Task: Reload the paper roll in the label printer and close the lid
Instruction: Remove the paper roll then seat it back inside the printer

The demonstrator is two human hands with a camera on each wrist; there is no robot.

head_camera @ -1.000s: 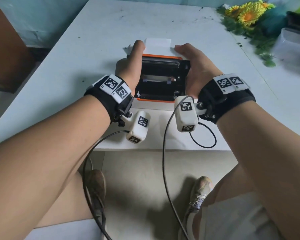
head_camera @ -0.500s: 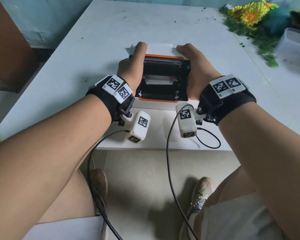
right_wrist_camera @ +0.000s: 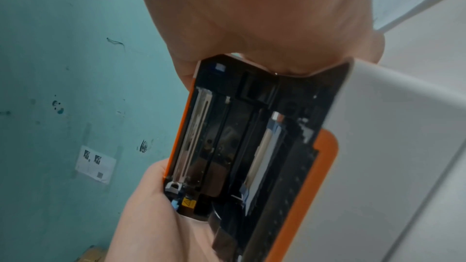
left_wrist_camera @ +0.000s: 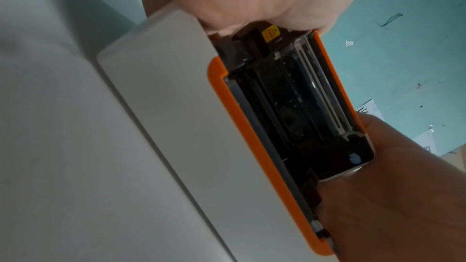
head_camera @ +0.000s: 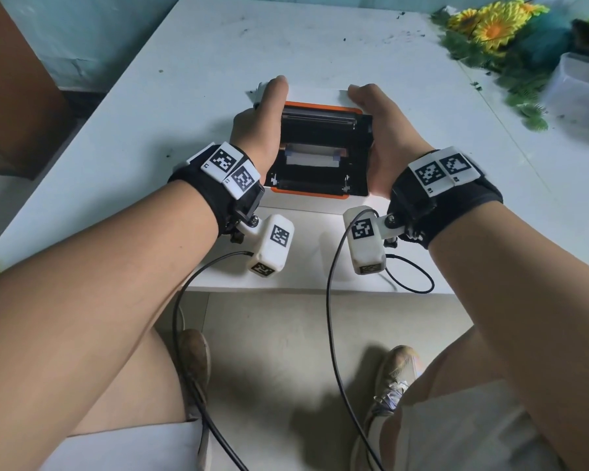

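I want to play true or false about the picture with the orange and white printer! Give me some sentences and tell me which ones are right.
1. Both hands hold the printer, the left hand on one side and the right hand on the other. True.
2. The printer's lid is shut tight. False: it is open and the dark inside shows.
3. The printer has an orange rim. True.
4. The printer sits on the floor. False: it stands on the white table.
5. Yellow flowers lie at the table's far right corner. True.
6. The flowers are inside the printer. False: they lie well apart from it.
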